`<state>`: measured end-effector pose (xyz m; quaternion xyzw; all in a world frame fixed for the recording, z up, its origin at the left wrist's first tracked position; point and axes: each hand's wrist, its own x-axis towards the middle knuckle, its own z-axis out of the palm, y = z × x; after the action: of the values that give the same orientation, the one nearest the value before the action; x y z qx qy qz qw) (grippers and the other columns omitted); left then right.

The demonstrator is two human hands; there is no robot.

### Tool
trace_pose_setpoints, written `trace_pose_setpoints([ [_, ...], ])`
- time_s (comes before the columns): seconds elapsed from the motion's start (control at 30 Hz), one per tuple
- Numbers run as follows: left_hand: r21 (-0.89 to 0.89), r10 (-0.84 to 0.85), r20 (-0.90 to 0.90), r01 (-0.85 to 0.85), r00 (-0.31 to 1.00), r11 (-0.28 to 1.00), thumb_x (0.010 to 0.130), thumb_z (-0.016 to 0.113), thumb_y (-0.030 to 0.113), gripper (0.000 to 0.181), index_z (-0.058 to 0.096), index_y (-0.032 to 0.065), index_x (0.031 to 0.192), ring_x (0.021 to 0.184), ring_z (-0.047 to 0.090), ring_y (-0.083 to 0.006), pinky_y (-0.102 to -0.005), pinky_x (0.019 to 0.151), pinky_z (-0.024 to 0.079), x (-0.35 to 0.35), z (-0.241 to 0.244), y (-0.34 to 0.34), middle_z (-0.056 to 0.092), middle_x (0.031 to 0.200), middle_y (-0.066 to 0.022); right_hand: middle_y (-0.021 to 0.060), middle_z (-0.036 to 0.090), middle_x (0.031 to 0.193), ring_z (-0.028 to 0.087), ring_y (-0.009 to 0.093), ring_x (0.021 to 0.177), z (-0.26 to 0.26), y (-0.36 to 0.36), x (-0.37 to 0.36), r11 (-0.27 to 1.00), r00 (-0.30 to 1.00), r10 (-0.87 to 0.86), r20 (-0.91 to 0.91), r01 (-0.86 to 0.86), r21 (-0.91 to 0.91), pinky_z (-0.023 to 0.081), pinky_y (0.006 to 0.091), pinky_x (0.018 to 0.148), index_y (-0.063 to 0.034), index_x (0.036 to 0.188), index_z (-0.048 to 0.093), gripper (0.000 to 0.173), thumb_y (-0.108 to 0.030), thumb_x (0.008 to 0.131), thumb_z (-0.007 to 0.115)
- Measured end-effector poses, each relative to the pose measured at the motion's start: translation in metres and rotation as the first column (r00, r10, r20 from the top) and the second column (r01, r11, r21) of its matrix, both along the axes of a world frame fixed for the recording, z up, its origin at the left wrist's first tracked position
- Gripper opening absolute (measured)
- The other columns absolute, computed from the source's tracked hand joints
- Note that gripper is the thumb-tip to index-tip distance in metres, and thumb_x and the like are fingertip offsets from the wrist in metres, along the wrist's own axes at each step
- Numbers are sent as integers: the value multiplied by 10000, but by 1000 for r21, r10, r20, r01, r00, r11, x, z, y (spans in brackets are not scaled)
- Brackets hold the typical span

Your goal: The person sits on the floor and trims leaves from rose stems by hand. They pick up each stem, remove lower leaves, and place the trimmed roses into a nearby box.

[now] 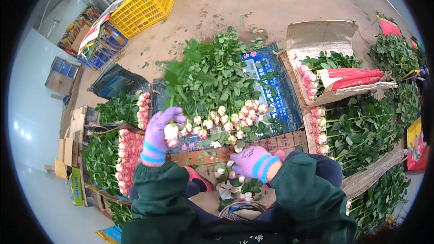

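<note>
In a purple glove with blue cuff bands, my left hand [157, 135] holds a pink-and-white rose [171, 134]. Its bloom faces me and its leafy stem points away, blurred. My right hand [252, 162], gloved the same way, is over the near edge of a wooden board [200, 157]; its fingers are apart, with nothing visible in them. Beyond both hands lies a pile of cut roses, with blooms [234, 118] towards me and green foliage [213, 71] behind. Under the pile is a blue printed woven sheet [288, 108].
Rose bundles [130, 162] line my left, more [356, 128] my right. A wrapped bundle [356, 78] sits in an opened sack [322, 35] at right. Petals and leaves [237, 183] lie between my feet. A yellow plastic crate [144, 6] stands at far left.
</note>
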<state>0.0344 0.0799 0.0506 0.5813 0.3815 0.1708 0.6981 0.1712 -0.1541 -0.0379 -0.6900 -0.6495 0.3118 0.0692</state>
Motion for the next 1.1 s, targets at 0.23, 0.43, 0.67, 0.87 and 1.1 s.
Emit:
trace_pose_setpoints([
  [0.23,-60,-289,-129,283,949,957,951,573,211,276,616,-43,1050,806,669,-171,-273,726,534,-20,10,-73,684,874,-111,109,690,948,653,199,875,15,50,-14,740,320,-274,-907,672,13,501,322,805,-27,1151,596,505,-482,938,542],
  [0.43,-70,-486,-97,481,868,874,989,526,254,309,636,-31,1037,869,638,-118,-279,781,510,-12,-24,-77,687,908,-64,5,627,777,566,96,640,31,56,-10,536,-21,-251,-968,830,-157,477,244,574,-50,907,624,387,-405,817,752],
  [0.67,38,-154,31,152,988,988,991,508,213,313,599,-42,1147,761,633,-129,-261,731,520,-22,-38,-56,670,925,-89,-23,623,738,535,54,492,28,60,25,456,-303,-331,-894,777,-433,396,176,453,-101,981,676,289,-380,918,633],
  [0.87,166,-170,13,166,985,972,957,562,137,324,552,-34,1232,797,602,-89,-232,733,492,-30,-57,-58,651,894,-53,-22,610,798,507,52,560,39,79,18,558,-388,-233,-892,698,-449,406,189,523,-80,1135,622,335,-360,958,577],
  [1.1,593,-232,-32,205,972,778,785,716,179,534,543,19,1264,738,653,-216,-324,695,513,-27,-48,-69,664,884,-150,7,595,910,528,63,670,19,94,10,679,-368,-77,-927,662,-319,441,220,595,-52,1263,551,413,-352,979,529],
])
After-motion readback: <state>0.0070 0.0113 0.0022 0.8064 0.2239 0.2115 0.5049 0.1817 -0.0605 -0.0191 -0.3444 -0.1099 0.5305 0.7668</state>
